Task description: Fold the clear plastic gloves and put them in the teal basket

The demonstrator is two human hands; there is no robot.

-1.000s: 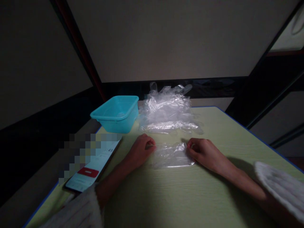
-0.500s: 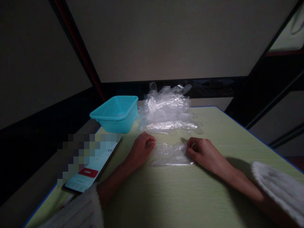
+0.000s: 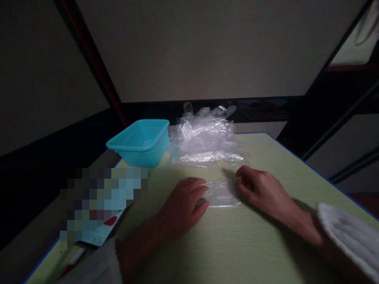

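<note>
A thin, clear plastic disposable glove point(image 3: 222, 193) lies folded into a flat rectangle on the table in front of me. Over its left end rests my left hand point(image 3: 189, 203), palm down, with fingers and thumb apart; it hides that end. My right hand point(image 3: 255, 184) hovers just off the right end, fingers loosely bent, thumb apart from them and nothing visible between. Behind both hands, a heap of crinkled clear plastic gloves point(image 3: 205, 138) shows several finger shapes sticking up.
A turquoise plastic basin point(image 3: 142, 156) stands at the table's back left. Nearer me on the left is a phone point(image 3: 96, 235), partly blurred out, with a white and red object point(image 3: 72, 262) by my sleeve. The pale table point(image 3: 237, 244) has a blue edge; a panel rises behind it.
My left hand has let go of the glove's left edge, opened, and moved right and nearer me over it. My right fingers have loosened and come off the right edge.
</note>
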